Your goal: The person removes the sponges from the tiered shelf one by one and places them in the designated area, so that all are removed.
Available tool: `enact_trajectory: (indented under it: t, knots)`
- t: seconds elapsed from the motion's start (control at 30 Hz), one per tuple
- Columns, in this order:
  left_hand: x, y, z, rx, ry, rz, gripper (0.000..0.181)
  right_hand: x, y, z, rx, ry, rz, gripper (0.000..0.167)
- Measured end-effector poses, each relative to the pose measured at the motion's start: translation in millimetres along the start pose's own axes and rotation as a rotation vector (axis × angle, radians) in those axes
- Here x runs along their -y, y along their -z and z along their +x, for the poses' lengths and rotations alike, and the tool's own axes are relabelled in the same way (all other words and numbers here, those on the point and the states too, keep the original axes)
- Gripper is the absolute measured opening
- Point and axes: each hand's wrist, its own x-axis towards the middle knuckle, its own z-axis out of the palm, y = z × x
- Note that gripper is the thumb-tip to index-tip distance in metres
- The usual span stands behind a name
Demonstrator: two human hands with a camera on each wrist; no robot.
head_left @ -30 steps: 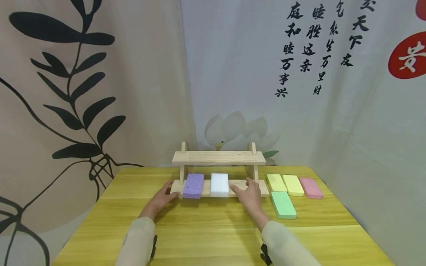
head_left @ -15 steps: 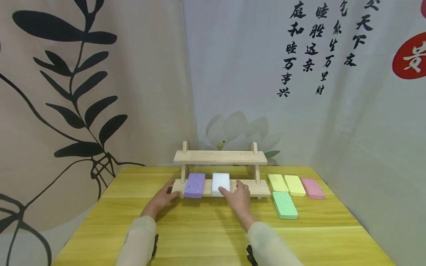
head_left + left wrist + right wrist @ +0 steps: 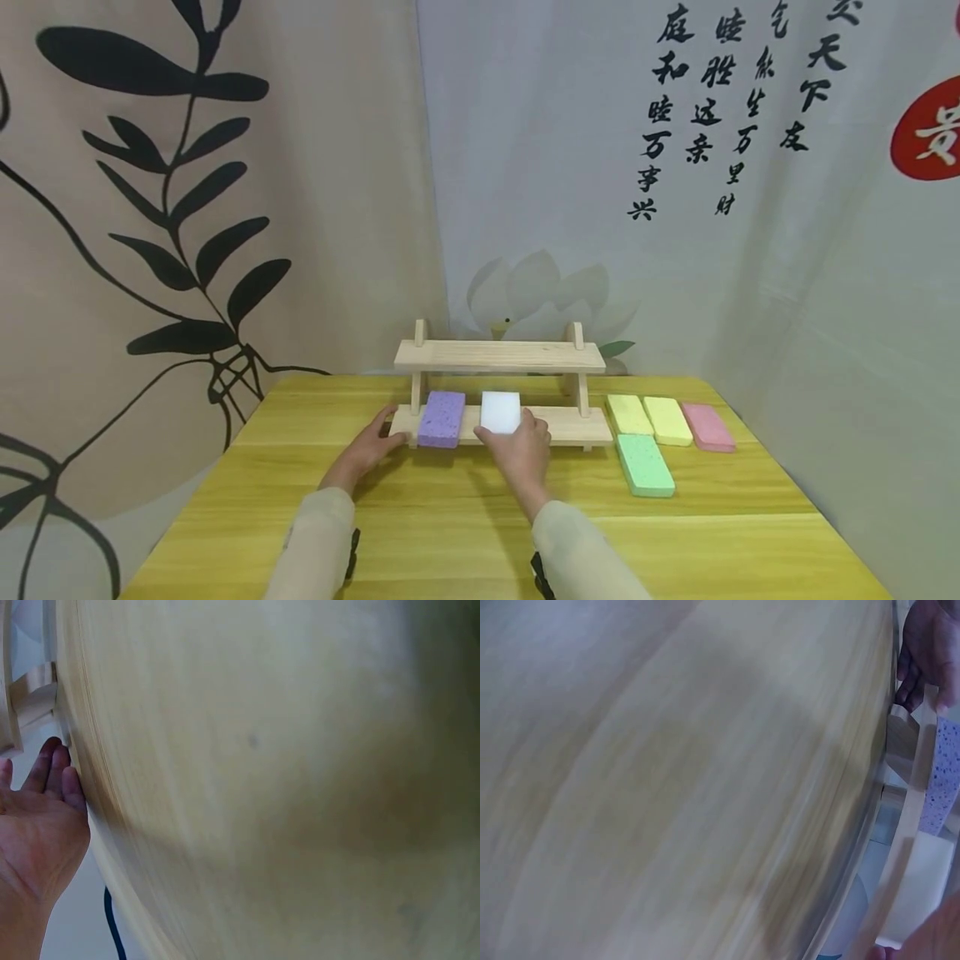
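Observation:
A two-tier wooden shelf stands at the back of the table. On its lower board, a purple sponge with visible pores leans to the left of a white sponge. My right hand grips the white sponge, thumb on its left side and fingers on its right; the hand hides its lower part. At the lower board's left end my left hand holds the shelf, thumb at the front edge, forefinger toward the back corner. Its other fingers look loosely extended in the left wrist view.
To the right of the shelf lie two yellow sponges, a pink sponge and a green sponge on the wooden table. A printed curtain hangs right behind the table.
My right hand has moved left along the lower board, from beside the white sponge onto it, and now grips it. The left hand has stayed at the shelf's left end.

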Motion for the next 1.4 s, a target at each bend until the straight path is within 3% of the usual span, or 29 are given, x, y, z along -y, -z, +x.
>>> enact_trajectory:
  t: [0.23, 0.83, 1.4]
  knots:
    - [1.4, -1.2, 0.7, -0.006, 0.0, -0.003, 0.081, 0.5, -8.2, 1.1, -0.058, 0.026, -0.01, 0.084]
    - [2.9, -1.5, 0.7, -0.002, -0.008, -0.015, 0.08, 2.0, -5.8, 2.1, 0.01, -0.001, -0.029, 0.082]
    - [0.8, -0.9, 0.3, 0.001, -0.007, -0.004, 0.082, -0.2, 4.9, 4.4, 0.026, 0.047, 0.058, 0.073]
